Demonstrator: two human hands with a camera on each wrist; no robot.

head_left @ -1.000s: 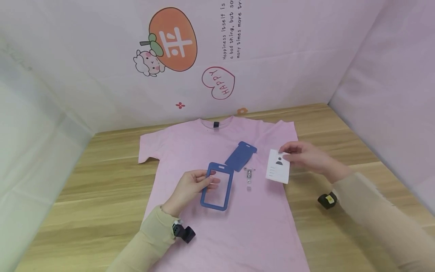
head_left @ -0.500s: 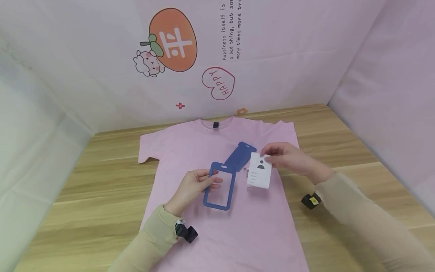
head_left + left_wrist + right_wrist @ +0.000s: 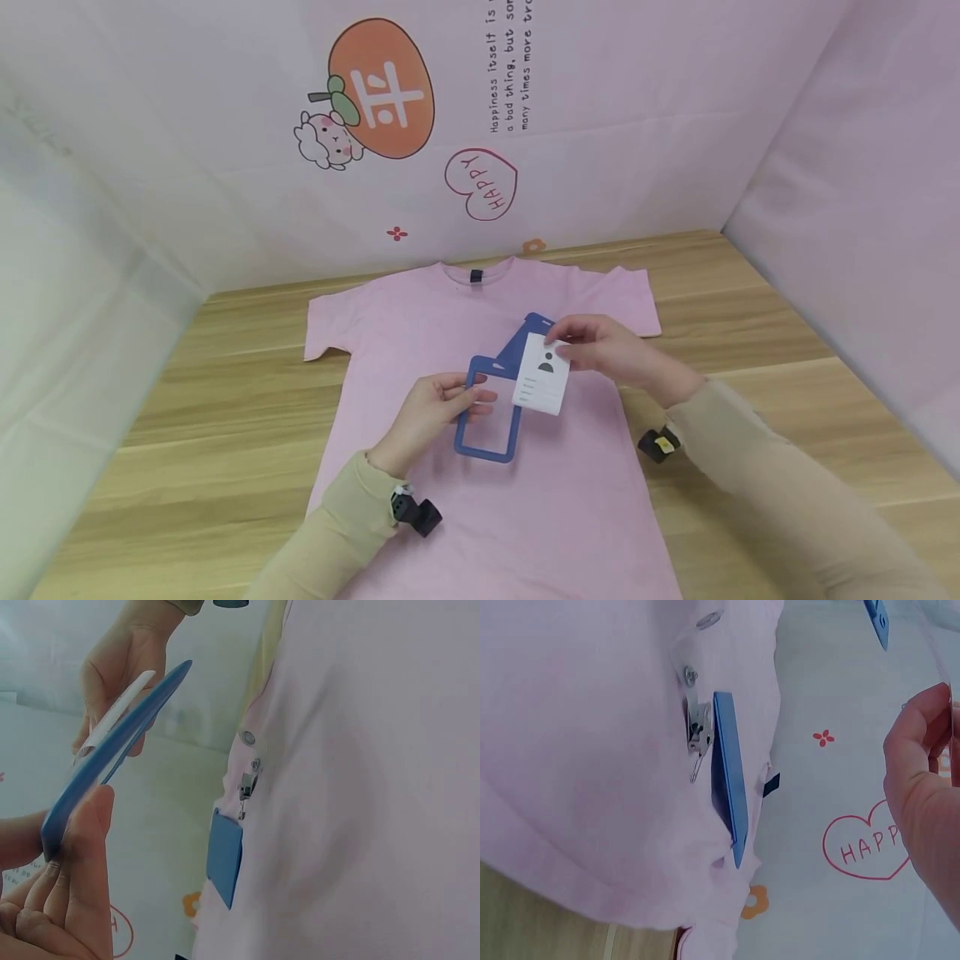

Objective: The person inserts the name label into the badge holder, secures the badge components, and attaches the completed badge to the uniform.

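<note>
Between thumb and fingers, my left hand grips the left edge of a blue badge holder frame, held upright above the shirt. My right hand pinches the top of a white ID card printed with a dark person icon and short lines of text. In the head view the card's lower left corner overlaps the frame's right side. Behind the card, a blue badge holder back lies on the shirt. Near it rests a metal badge clip with a clear strap, hidden by the card in the head view.
A pink T-shirt is spread flat on a wooden table. Pale printed cloth hangs as a wall behind the table and along its sides. A black wrist camera sticks out from the left sleeve.
My right hand has carried the ID card leftward, from the shirt's right side to the frame's edge, passing over the clip. My left hand has shifted slightly right with the frame.
</note>
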